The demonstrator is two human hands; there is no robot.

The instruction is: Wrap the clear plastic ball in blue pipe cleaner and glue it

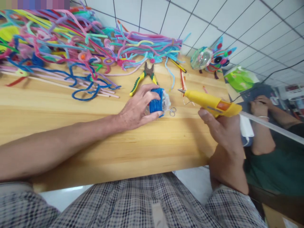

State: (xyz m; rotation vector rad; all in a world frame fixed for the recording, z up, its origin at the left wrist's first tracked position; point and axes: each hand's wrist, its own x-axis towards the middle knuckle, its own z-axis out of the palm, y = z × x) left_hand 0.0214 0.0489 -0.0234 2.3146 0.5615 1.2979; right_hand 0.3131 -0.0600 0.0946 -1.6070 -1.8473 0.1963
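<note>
In the head view, the blue-wrapped piece rests on the wooden table. The left hand has its fingers spread partway and curled around that piece, thumb on the near side. To the right of the piece, the right hand grips a yellow glue gun, nozzle facing the piece but apart from it; the thumb shows, the other fingers are mostly hidden. Scissors lie just right of the piece, pliers with splayed handles just beyond it, and fuzzy stems farther beyond.
</note>
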